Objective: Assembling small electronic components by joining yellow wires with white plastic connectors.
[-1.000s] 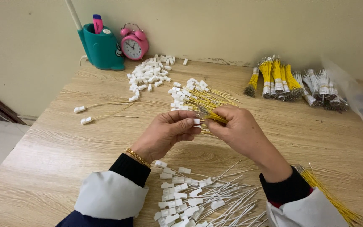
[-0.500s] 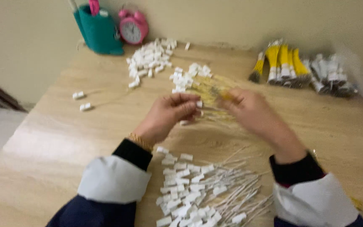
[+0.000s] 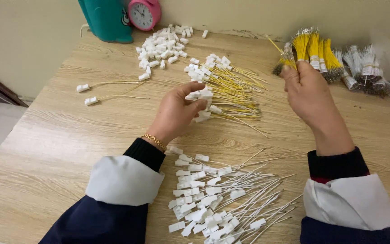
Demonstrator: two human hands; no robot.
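Head view shows the left hand point(image 3: 177, 113) closed on a small white connector point(image 3: 202, 94) at its fingertips, touching the pile of yellow leads point(image 3: 231, 88) already fitted with connectors just beyond it. Right hand point(image 3: 310, 92) is raised, fingers pinched at the bundled yellow wires point(image 3: 310, 45) ahead of it; what it grips I cannot tell. Below both hands lies a big heap of finished white leads point(image 3: 222, 199) on the table point(image 3: 68, 135). Loose connectors point(image 3: 161, 45) remain up beyond the left hand, and several wire bundles sit unopened, so much seems left.
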